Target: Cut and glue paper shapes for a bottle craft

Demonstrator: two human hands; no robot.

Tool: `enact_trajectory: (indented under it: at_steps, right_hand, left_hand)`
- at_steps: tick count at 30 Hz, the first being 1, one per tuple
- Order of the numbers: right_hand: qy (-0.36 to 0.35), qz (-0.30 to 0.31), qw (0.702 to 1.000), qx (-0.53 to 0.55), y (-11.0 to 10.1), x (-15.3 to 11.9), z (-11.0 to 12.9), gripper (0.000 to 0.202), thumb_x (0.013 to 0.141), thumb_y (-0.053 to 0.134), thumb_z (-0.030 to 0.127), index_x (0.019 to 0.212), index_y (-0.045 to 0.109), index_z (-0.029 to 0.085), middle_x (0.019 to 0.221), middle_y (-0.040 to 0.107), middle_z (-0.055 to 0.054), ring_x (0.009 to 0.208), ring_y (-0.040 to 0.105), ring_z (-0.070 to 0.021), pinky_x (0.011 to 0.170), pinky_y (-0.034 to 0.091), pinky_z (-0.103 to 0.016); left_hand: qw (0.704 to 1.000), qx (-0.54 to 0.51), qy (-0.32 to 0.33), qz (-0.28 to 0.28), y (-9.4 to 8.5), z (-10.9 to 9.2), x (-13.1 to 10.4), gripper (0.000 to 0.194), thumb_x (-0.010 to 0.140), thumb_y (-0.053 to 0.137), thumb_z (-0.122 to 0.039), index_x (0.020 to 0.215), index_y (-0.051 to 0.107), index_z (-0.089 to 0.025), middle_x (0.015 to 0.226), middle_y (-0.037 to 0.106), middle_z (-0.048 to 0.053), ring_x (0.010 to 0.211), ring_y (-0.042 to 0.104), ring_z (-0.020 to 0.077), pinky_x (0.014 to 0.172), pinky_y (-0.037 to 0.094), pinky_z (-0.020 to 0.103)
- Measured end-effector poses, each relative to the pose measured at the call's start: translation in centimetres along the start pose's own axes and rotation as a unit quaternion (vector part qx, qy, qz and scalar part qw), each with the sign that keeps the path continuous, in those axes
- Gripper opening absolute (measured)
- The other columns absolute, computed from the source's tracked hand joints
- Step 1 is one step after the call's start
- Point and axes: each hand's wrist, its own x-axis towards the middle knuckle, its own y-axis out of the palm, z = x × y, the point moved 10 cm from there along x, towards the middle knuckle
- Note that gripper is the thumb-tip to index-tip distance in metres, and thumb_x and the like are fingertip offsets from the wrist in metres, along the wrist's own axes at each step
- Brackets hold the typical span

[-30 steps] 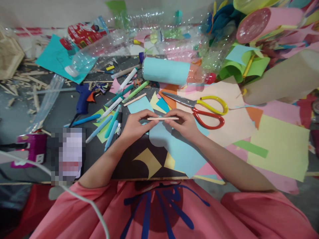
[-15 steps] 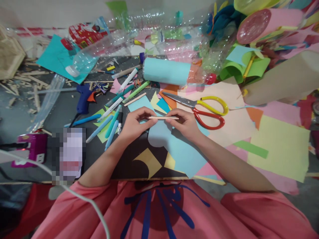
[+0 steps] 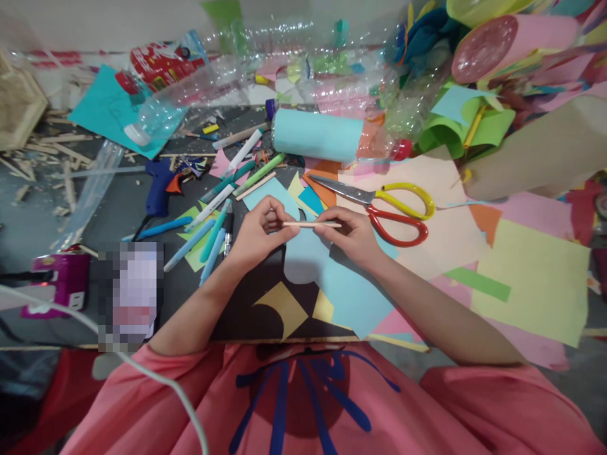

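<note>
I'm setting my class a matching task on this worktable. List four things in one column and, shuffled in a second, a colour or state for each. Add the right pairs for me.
Column one
1. Scissors
2. Pale stick at the picture's centre
3. Bottle nearest the scissors
4. Glue gun

Column two
A. Held by the left hand and the right hand
B. Lying on its side, wrapped in light blue
C. Dark blue and orange
D. Silver, yellow and red

Right pairs: 1-D, 2-A, 3-B, 4-C
</note>
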Motion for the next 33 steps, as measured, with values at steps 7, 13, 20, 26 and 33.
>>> enact_trajectory:
  at_steps: [7,13,20,26,33]
  right_hand:
    - [-0.044,0.034,0.997,-0.046,0.8,-0.2,0.7,0.027,0.083,0.067,0.048,0.077,0.068,0.021,0.074,0.070,-0.003,0.067,0.060,-0.0154,0.062,0.047,-0.030]
    - [-0.051,0.048,0.996,-0.049,1.0,-0.2,0.7,0.022,0.084,0.066,0.043,0.088,0.070,0.022,0.084,0.072,-0.004,0.073,0.063,-0.0166,0.065,0.048,-0.030]
    - [-0.038,0.036,0.998,-0.042,0.7,-0.1,0.6,0.022,0.083,0.068,0.044,0.080,0.071,0.022,0.078,0.072,-0.003,0.069,0.062,-0.0159,0.063,0.048,-0.030]
    - [-0.006,0.014,1.000,-0.012,0.4,-0.1,0.1,0.028,0.078,0.072,0.048,0.074,0.069,0.021,0.073,0.070,-0.002,0.066,0.061,-0.0152,0.060,0.048,-0.030]
    - [-0.014,-0.004,1.000,-0.024,0.0,-0.1,0.2,0.029,0.076,0.074,0.046,0.067,0.065,0.021,0.065,0.063,0.000,0.061,0.055,-0.0135,0.056,0.042,-0.029]
  left_hand:
    - [0.995,0.073,-0.009,0.072,1.7,-0.2,-0.2,0.029,0.068,0.076,-0.042,0.078,0.063,-0.018,0.069,0.065,0.000,0.062,0.057,0.0123,0.054,0.043,0.022]
    - [0.994,0.095,0.020,0.050,1.2,-0.5,0.0,0.021,0.072,0.072,-0.037,0.075,0.064,-0.017,0.068,0.063,0.000,0.057,0.051,0.0099,0.050,0.039,0.021]
    - [0.993,0.101,0.017,0.054,1.3,-0.5,0.1,0.019,0.072,0.070,-0.035,0.074,0.064,-0.018,0.066,0.062,0.000,0.058,0.051,0.0106,0.052,0.040,0.022]
    - [0.992,0.111,0.012,0.052,1.1,-0.3,0.0,0.023,0.073,0.070,-0.040,0.075,0.064,-0.018,0.068,0.063,0.000,0.062,0.055,0.0124,0.056,0.043,0.023]
    - [0.993,0.109,0.018,0.051,1.0,-0.2,0.0,0.023,0.073,0.071,-0.040,0.076,0.065,-0.018,0.070,0.064,0.001,0.061,0.055,0.0122,0.056,0.042,0.024]
